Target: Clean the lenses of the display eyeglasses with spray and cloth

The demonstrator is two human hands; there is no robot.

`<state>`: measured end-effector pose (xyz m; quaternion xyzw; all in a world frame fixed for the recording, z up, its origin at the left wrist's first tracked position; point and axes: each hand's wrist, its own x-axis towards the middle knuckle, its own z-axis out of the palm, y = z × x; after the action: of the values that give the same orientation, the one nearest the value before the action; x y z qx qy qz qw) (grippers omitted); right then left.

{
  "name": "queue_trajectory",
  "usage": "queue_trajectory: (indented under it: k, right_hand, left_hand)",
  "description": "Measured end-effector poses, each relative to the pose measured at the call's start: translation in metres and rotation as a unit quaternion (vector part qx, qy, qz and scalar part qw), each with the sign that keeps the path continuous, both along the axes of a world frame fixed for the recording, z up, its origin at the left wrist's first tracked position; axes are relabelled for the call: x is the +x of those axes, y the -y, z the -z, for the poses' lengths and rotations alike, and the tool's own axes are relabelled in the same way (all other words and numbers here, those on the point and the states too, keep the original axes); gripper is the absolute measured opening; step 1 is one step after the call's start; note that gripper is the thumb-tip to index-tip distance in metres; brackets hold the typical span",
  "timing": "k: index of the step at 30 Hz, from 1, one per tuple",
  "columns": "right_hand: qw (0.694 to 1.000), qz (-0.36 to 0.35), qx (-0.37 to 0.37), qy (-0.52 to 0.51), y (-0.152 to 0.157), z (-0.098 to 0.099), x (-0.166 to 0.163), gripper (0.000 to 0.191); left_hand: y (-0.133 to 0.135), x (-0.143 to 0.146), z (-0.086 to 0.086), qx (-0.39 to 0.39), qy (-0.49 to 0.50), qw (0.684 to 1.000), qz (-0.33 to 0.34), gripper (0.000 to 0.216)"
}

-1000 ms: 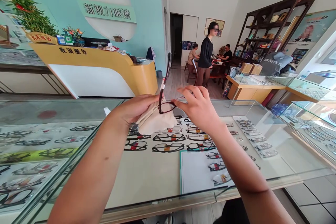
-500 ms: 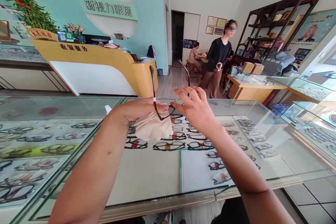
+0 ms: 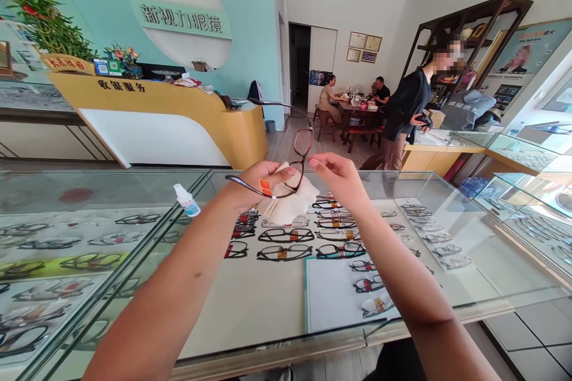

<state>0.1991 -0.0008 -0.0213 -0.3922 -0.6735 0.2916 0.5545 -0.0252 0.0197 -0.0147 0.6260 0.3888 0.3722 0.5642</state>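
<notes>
My left hand grips a pair of eyeglasses together with a beige cleaning cloth, thumb pressed over the lower lens. The glasses are turned on their side, with dark temples spread toward the left and an orange tag on the lower one. Beside the bridge, my right hand has its fingers curled and the thumb and index tips close together. No object shows between them; whether they touch the frame is unclear. A small white spray bottle stands left of my left wrist on the glass counter.
Rows of eyeglasses lie under the glass, with a white tray nearer me. Another case of frames adjoins at left. A yellow reception desk stands beyond. One person stands at the right; others sit behind.
The glasses have turned from temples pointing up to temples pointing left. My right hand's spread fingers have curled in. The standing person has moved right, and more of the spray bottle shows.
</notes>
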Motion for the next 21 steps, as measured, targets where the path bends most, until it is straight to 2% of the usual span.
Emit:
queue_trajectory:
  k: [4, 8, 17, 21]
  right_hand:
    - [0.990, -0.084, -0.084, -0.075, -0.005, -0.001, -0.001, 0.050]
    - [0.982, -0.127, -0.103, -0.095, -0.006, 0.000, -0.001, 0.054]
    - [0.982, -0.131, -0.092, -0.096, -0.003, -0.002, 0.000, 0.061]
    - [0.983, -0.132, -0.091, -0.092, -0.002, -0.002, -0.001, 0.060]
  left_hand:
    - [0.001, 0.005, 0.005, 0.006, -0.032, 0.999, 0.027, 0.059]
    - [0.005, 0.007, 0.004, -0.007, -0.037, 0.999, 0.038, 0.055]
    - [0.012, -0.001, -0.010, -0.046, -0.013, 0.992, 0.116, 0.048]
    - [0.012, 0.000, -0.014, -0.032, -0.034, 0.993, 0.108, 0.049]
